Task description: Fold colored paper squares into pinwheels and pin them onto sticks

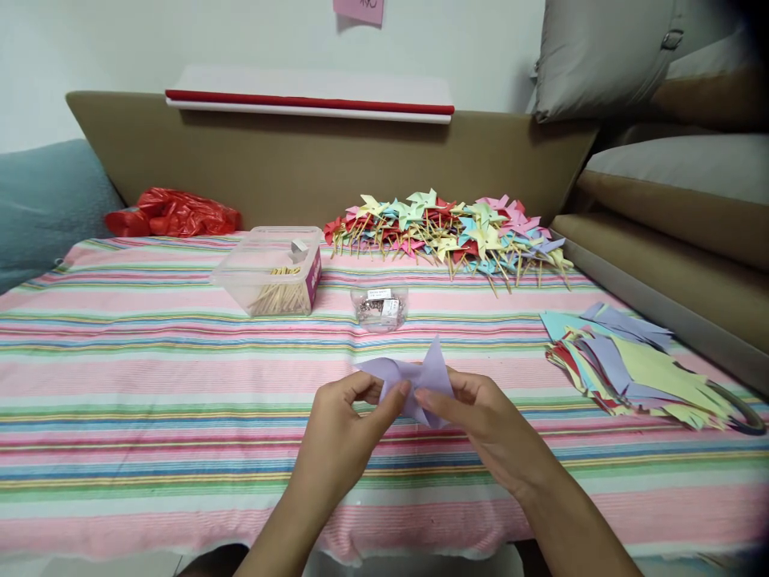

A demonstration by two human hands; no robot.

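Note:
A purple paper pinwheel (414,377) with curled, pointed blades is held up over the striped cloth, between both hands. My left hand (354,409) pinches it from the left, the thumb near its centre and the fingers behind. From the right, my right hand (474,409) grips the same paper, thumb or finger pressed close to the centre. Whether a pin sits in the middle is hidden by the fingertips. Just beyond the hands lies a clear packet of small metal pieces (380,308) with white labels.
A clear plastic box (270,272) of wooden sticks stands beyond, left of the packet. Finished pinwheels on sticks (450,228) pile at the back. Cut paper sheets (637,373) with a dark handle-like loop lie right. A red plastic bag (180,215) sits back left; cushions (673,248) stack right.

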